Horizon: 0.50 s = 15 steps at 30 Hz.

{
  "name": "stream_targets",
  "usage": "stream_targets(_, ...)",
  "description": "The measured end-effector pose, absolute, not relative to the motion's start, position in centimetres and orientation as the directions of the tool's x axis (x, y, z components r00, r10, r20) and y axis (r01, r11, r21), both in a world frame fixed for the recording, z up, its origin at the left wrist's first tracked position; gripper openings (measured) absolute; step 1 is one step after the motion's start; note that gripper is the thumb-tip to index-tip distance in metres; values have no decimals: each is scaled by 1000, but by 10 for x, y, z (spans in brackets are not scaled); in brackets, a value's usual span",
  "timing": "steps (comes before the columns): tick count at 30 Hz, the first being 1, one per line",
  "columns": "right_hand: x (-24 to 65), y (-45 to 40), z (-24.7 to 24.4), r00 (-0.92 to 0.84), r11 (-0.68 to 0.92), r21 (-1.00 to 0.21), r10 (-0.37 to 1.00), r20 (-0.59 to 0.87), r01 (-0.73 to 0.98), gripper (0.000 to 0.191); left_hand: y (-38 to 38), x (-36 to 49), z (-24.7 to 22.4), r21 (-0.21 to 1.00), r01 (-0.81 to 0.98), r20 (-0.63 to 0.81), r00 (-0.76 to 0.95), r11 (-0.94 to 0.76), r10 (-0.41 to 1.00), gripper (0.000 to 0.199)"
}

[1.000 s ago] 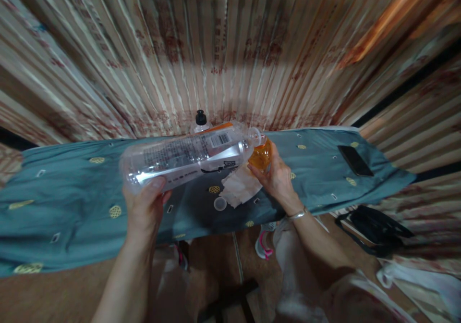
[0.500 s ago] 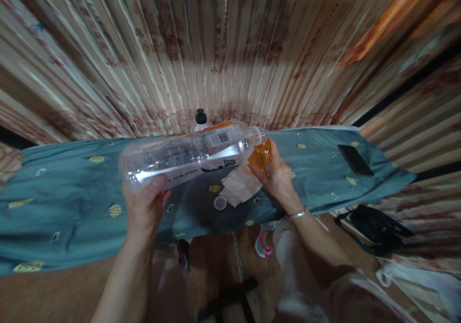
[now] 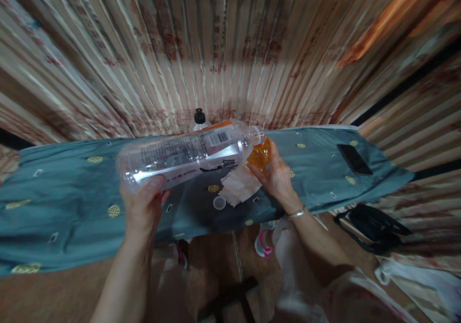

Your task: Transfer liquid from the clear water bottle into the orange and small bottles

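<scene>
My left hand (image 3: pixel 144 203) is wrapped round the base end of a large clear plastic bottle (image 3: pixel 180 157) with a printed label and barcode. The bottle lies nearly level in the air, its uncapped neck pointing right. At that mouth is a small container of orange liquid (image 3: pixel 260 155), gripped by my right hand (image 3: pixel 277 176); I cannot tell whether the two rims touch. Beneath them a crumpled white tissue (image 3: pixel 238 184) rests on the teal cloth (image 3: pixel 317 179). A small round clear cap (image 3: pixel 219 203) sits beside the tissue.
A bottle with a black cap (image 3: pixel 199 117) stands behind the large bottle. To the right lies a dark phone (image 3: pixel 355 159). Striped curtains (image 3: pixel 223 49) hang behind the cloth-covered table. A black bag (image 3: pixel 370 227) is low at the right, and a dark stool (image 3: pixel 228 299) is below.
Both hands keep hold of the bottle and the container in nearly the same pose. The whole view has shifted only very slightly.
</scene>
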State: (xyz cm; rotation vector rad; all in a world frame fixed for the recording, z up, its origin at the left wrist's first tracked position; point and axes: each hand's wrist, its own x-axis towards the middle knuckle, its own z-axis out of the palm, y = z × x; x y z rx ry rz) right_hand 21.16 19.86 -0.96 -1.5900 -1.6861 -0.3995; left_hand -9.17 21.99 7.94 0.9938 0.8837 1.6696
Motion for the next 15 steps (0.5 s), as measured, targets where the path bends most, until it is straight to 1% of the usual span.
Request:
stream_targets(4, 212, 199, -10, 76, 172, -274, 704, 706, 946, 91, 222, -93, 77, 901, -352, 183, -225, -255, 957, 65)
stream_targets(7, 212, 199, -10, 82, 170, -281, 707, 702, 945, 93, 222, -92, 76, 892, -355, 201, -245, -281, 948, 70)
stream_targets(15, 213, 199, -11, 73, 181, -277, 703, 707, 944, 94, 224, -92, 75, 883, -356, 237, -228, -307, 944, 72)
